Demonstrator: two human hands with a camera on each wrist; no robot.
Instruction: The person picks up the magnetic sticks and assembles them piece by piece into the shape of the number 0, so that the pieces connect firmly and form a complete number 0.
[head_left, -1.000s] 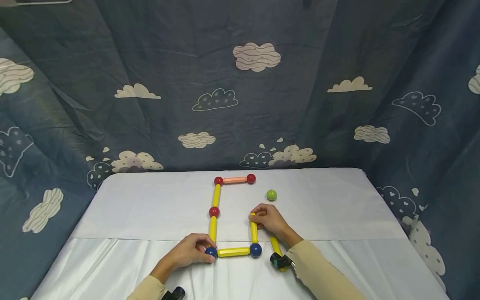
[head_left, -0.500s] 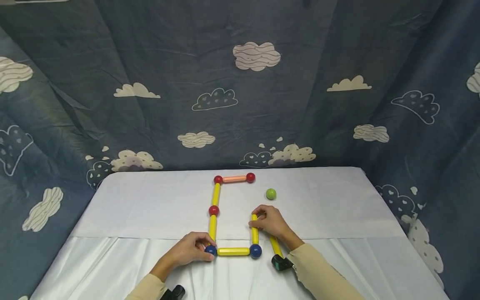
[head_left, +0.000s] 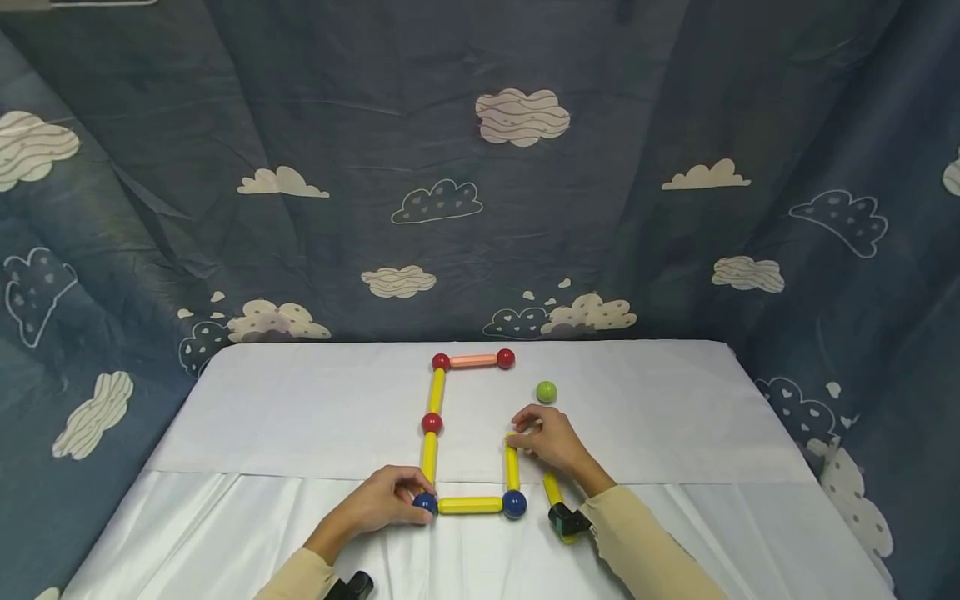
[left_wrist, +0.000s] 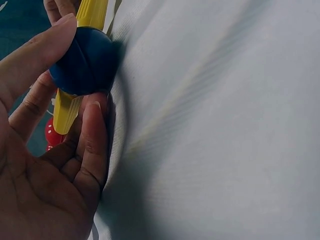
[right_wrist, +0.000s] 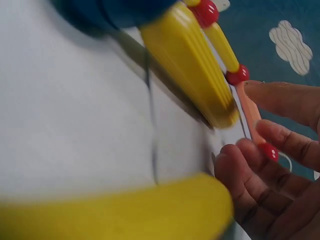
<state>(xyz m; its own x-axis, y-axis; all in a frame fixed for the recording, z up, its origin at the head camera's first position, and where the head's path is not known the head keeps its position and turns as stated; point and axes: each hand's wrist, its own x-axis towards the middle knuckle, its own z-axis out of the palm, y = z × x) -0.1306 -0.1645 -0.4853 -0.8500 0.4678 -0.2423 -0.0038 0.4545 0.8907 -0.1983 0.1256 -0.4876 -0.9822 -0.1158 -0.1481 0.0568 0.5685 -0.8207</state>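
My left hand (head_left: 384,500) pinches a blue ball (left_wrist: 86,62) between thumb and fingers at the near left corner of a magnetic stick-and-ball outline. A yellow rod (head_left: 470,505) links it to a second blue ball (head_left: 513,504) on the right. From that ball another yellow rod (head_left: 512,471) points away from me, its far end free. My right hand (head_left: 555,440) is beside this end; in the right wrist view its fingers (right_wrist: 285,137) are spread apart from the rod. Up the left side run yellow rods (head_left: 429,457) and a red ball (head_left: 432,423).
A pink rod (head_left: 474,361) between two red balls forms the far side. The loose green ball (head_left: 546,392) lies beyond my right hand. Under my right wrist lies a yellow rod (head_left: 552,488), partly hidden by the wrist camera. A cloud-print curtain (head_left: 420,242) stands behind the white table (head_left: 637,400).
My right hand has loosened from the free end of the yellow rod and shifted slightly right. My left hand keeps its pinch on the blue ball.
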